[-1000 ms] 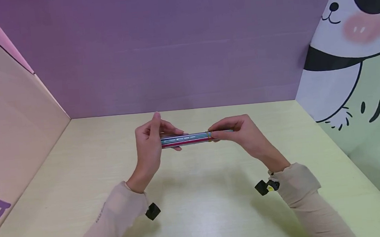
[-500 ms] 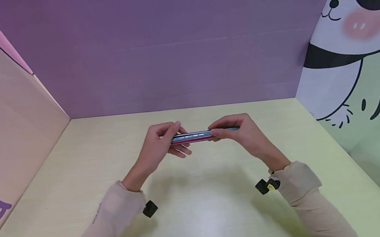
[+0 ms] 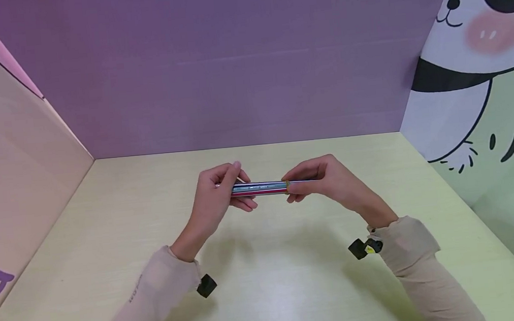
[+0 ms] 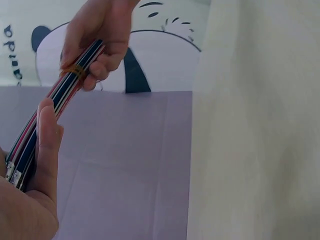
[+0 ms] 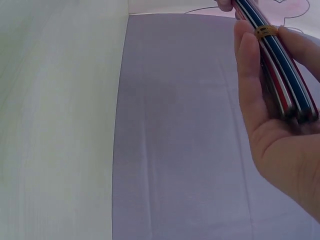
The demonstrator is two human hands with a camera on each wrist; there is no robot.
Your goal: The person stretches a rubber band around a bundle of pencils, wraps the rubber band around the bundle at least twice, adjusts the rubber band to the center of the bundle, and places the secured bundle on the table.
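Note:
A bundle of striped pencils (image 3: 259, 188), blue, red and white, is held level above the table between both hands. My left hand (image 3: 212, 197) grips its left end, where silvery metal ends (image 4: 14, 172) show against the palm. With fingers and thumb, my right hand (image 3: 320, 183) pinches the other end. A yellowish rubber band (image 5: 266, 31) goes around the pencils at the right fingertips. The dark right ends of the pencils lie in front of the right palm. In the head view, the hands hide both ends of the bundle.
A pale wooden table (image 3: 267, 282) lies under the hands. Behind it stands a purple wall panel (image 3: 239, 65). A pink panel (image 3: 17, 151) is on the left, and a green one with a printed panda (image 3: 455, 117) on the right.
My left hand has moved right along the pencils, its thumb now bent over them instead of upright. The right hand stays at its end, and the rubber band shows beside its fingers.

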